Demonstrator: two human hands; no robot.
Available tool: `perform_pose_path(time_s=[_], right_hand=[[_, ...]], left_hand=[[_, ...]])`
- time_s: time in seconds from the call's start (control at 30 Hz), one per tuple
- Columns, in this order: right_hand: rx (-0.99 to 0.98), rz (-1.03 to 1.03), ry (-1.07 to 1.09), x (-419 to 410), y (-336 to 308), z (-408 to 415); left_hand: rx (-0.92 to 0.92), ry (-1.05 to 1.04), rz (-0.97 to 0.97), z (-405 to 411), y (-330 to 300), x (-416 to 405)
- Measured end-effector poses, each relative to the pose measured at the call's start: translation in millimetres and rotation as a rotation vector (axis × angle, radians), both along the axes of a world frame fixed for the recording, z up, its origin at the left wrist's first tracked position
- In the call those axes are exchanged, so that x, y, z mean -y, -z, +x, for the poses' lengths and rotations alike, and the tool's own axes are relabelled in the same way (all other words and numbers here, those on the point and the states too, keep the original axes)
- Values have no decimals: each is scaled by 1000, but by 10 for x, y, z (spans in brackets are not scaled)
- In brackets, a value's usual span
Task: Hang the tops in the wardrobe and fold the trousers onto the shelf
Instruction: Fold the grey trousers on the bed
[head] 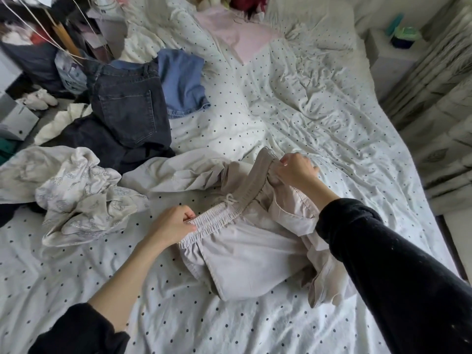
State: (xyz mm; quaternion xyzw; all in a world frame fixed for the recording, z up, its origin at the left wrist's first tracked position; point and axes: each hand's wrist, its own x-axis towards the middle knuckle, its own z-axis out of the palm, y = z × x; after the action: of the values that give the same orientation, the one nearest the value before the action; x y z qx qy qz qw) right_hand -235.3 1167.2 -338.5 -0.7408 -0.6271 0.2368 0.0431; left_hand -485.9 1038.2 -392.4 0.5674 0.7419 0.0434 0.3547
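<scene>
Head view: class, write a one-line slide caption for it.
Both hands, left and right, grip the elastic waistband of pale trousers on a dotted bed.

Two hands (173, 226) (296, 169), three trousers (245, 241) (127, 108) (182, 80), one printed top (81, 190).

The bedsheet (293, 118) is white, sprinkled with small dark dots. The trousers (242, 254) are a pale beige-pink, plain, with a whitish drawstring (228, 199). The jeans (127, 111) are near-black denim; the folded denim piece (182, 83) beside them is mid blue. The crumpled top (84, 198) is cream with a faint grey-blue print. Both sleeves (398, 272) are black. The pillow (240, 38) is pale pink.
</scene>
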Motion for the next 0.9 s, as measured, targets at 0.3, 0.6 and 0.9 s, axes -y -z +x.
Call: perform_pose_path(time_s=[0.3,0.6,0.9], right_hand=[[-385,-59,14,20,-903,87],[-370,262,-34,183,-1799,216],[-44,291,-470,175,-2239,364]], left_hand=[[-282,-11,468,-68,-1376,-588],[-342,78,907,260,-2678,-661],[-351,256,1348,344,-3478,-453]])
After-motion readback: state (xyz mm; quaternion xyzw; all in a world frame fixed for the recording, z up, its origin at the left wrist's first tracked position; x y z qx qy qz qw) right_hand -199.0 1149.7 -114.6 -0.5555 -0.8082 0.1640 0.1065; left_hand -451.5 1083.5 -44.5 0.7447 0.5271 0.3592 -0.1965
